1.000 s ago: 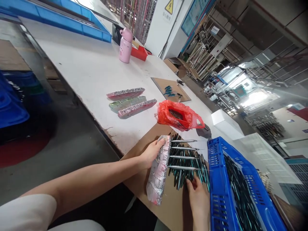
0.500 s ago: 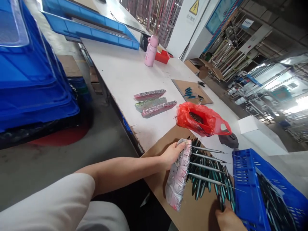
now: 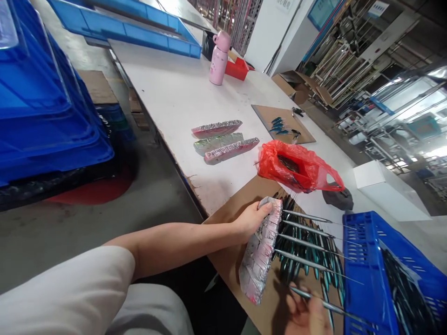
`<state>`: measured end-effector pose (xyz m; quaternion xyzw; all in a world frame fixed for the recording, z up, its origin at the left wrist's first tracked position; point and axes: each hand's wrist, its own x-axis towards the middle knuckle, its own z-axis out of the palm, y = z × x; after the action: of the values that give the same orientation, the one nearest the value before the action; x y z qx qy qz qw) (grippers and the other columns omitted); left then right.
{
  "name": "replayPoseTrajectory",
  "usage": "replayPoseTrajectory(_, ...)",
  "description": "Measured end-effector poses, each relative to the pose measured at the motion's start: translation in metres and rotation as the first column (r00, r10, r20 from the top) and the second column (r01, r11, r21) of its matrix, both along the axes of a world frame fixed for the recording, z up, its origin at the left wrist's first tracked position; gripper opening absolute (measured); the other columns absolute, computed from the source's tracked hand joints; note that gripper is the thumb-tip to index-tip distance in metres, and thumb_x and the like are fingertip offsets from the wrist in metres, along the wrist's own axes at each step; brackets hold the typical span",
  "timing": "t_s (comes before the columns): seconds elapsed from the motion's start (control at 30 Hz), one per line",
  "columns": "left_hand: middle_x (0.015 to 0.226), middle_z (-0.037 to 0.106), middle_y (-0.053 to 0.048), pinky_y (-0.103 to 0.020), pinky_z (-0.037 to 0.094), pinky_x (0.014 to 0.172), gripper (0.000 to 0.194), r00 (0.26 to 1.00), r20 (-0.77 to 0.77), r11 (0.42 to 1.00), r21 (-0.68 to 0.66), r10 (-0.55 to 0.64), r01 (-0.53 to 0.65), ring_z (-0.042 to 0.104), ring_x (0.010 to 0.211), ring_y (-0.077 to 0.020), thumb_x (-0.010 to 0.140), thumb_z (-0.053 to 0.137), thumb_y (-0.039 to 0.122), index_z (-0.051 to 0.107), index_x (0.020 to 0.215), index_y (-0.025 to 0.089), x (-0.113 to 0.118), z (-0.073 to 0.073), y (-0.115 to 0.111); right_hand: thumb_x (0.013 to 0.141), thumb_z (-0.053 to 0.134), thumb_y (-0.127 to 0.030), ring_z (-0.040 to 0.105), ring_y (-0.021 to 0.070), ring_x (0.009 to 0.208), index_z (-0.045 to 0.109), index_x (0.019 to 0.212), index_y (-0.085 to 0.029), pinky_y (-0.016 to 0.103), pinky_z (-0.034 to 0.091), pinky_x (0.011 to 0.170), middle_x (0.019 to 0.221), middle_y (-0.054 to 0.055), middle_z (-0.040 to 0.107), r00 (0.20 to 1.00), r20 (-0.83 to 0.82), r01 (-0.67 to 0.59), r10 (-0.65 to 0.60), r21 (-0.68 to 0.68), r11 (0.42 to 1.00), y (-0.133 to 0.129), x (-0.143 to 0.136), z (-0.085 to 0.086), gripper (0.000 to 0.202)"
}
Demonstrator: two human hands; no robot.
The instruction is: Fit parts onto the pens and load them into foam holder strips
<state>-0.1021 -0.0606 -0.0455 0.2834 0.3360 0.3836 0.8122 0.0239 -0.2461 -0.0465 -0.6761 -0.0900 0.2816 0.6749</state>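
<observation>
My left hand (image 3: 253,222) is closed on the upper end of a foil-wrapped block (image 3: 261,260), silvery with pink patches. Several slender grey spindles that look like fishing floats (image 3: 307,245) stick out of the block's right edge, their thin tips pointing right. Low in the view, my right hand (image 3: 307,316) pinches a single dark float (image 3: 323,303). Its near end points toward the block but stays apart from it. A spread of blue-green floats (image 3: 302,260) lies on brown cardboard (image 3: 226,211) under and beyond the block.
A blue crate (image 3: 363,274) holding dark floats stands at the right. Beyond the cardboard sit a red plastic bag (image 3: 275,163), three foil-wrapped blocks (image 3: 232,150), a small board (image 3: 303,132) with blue pieces and a pink bottle (image 3: 219,60). Stacked blue bins (image 3: 42,111) rise at the left.
My right hand has picked up a float from the pile and moved left with it toward the block. My left hand keeps its hold on the block, nearly still.
</observation>
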Motion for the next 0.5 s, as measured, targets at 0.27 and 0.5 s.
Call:
replayPoseTrajectory(0.27, 0.088, 0.06, -0.005, -0.027, 0.042, 0.072, 0.048, 0.99, -0.141, 0.994, 0.104, 0.004, 0.01, 0.052, 0.072, -0.0138, 0.075, 0.052, 0.054, 0.057, 0.101, 0.014, 0.001, 0.0, -0.001, 0.067, 0.071, -0.038, 0.063, 0.0128, 0.068, 0.058, 0.092, -0.023, 0.022, 0.052, 0.055, 0.082, -0.004, 0.064, 0.971, -0.226, 0.13, -0.08, 0.214, 0.968, 0.035, -0.051, -0.019, 0.031)
replayPoseTrajectory(0.5, 0.093, 0.061, -0.007, -0.029, 0.043, 0.076, 0.048, 0.984, -0.178, 0.988, 0.15, 0.007, 0.021, 0.055, 0.079, -0.0166, 0.076, 0.051, 0.054, 0.057, 0.103, 0.014, 0.0, -0.002, -0.002, 0.072, 0.068, -0.034, 0.063, 0.015, 0.066, 0.056, 0.094, -0.022, 0.025, 0.053, 0.055, 0.081, -0.001, 0.065, 0.985, -0.171, 0.069, -0.033, 0.206, 0.976, 0.03, -0.048, -0.026, 0.027)
